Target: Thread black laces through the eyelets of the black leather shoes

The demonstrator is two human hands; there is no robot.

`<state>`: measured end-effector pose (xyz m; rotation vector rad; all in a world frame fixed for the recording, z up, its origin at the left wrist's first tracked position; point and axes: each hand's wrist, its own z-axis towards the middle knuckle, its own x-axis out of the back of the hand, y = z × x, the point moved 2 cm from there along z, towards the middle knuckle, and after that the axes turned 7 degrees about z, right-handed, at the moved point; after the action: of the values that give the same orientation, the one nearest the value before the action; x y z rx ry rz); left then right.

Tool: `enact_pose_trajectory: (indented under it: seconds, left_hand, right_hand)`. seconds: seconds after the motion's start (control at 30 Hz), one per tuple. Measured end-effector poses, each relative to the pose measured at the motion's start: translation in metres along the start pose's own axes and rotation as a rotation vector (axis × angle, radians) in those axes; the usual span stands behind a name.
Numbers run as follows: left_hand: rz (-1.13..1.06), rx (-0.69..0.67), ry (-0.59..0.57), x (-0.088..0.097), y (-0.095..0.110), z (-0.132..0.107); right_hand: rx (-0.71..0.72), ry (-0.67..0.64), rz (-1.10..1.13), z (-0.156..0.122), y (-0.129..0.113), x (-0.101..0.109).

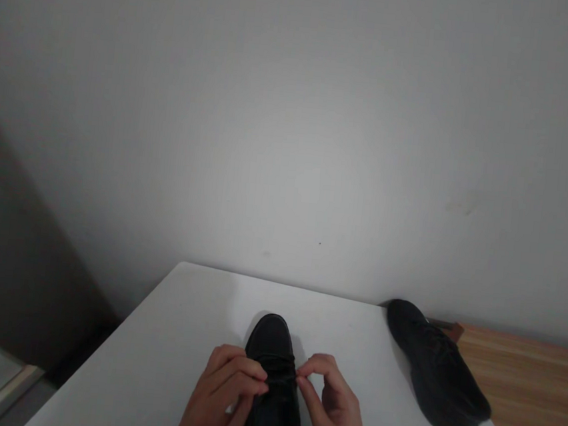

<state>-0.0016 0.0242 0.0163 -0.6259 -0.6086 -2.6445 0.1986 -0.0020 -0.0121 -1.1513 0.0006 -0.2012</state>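
At lower centre, black shoe [275, 406] sits on a white table [191, 338], toe toward the wall [291, 140]. Right hand [333, 405]: thumb and forefinger pinched together on the lacing [278, 365], right edge. Left hand [223, 395]: fingers curled over lacing; cannot tell whether gripping. Second shoe [434, 368]: table's right edge, beside wood-grain board [523, 390].

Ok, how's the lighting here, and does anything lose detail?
Head view: dim overall, a soft bright patch mid-wall fading toward the corners; head view: the nearer black shoe is so dark its laces partly blend in, with faint shadows beside its toe.
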Motion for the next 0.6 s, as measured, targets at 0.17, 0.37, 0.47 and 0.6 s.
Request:
enact_pose_trajectory:
  seconds: [0.17, 0.37, 0.47, 0.6]
  left_hand:
    - [-0.161, 0.207, -0.042, -0.003, -0.012, -0.021]
    - [-0.403, 0.475, -0.123, -0.018, -0.015, -0.034]
    - [-0.590, 0.614, -0.109, -0.023, -0.011, -0.029]
    - [-0.679, 0.716, -0.091, -0.027, -0.004, -0.015]
  right_hand:
    - [-0.130, 0.126, 0.082, -0.009, 0.007, 0.005]
    - [-0.219, 0.178, 0.239, -0.016, 0.010, 0.001]
    - [-0.247, 0.150, 0.353, -0.019, 0.018, -0.001]
    - [-0.221, 0.146, 0.423, -0.020, 0.023, -0.003]
